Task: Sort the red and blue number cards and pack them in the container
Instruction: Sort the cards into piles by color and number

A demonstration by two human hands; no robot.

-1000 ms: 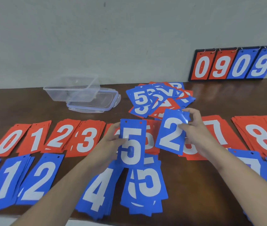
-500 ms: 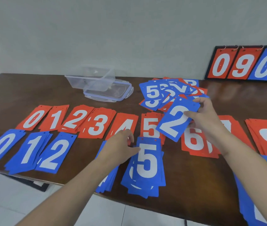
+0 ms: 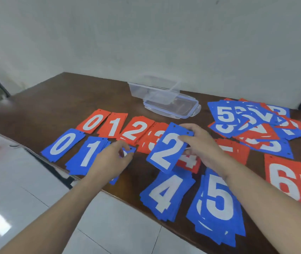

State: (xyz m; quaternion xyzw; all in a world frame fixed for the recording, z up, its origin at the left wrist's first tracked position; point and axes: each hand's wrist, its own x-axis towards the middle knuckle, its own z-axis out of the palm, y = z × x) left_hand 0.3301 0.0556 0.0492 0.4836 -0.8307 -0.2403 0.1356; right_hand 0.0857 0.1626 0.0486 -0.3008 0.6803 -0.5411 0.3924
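Right hand [image 3: 203,143] pinching blue 2 card [image 3: 168,151] above the table [image 3: 58,99], right of blue 1 pile [image 3: 89,156]. Left hand [image 3: 109,160] fingers curled over blue 2 pile [image 3: 130,150]; grip unclear.

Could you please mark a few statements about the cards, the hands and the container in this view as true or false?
1. The right hand holds a blue 2 card. True.
2. The clear container is full of cards. False: no cards show inside it.
3. The left hand rests on the blue 5 pile. False: it is over the pile right of the blue 1 pile.
4. The blue 4 pile lies left of the blue 5 pile. True.
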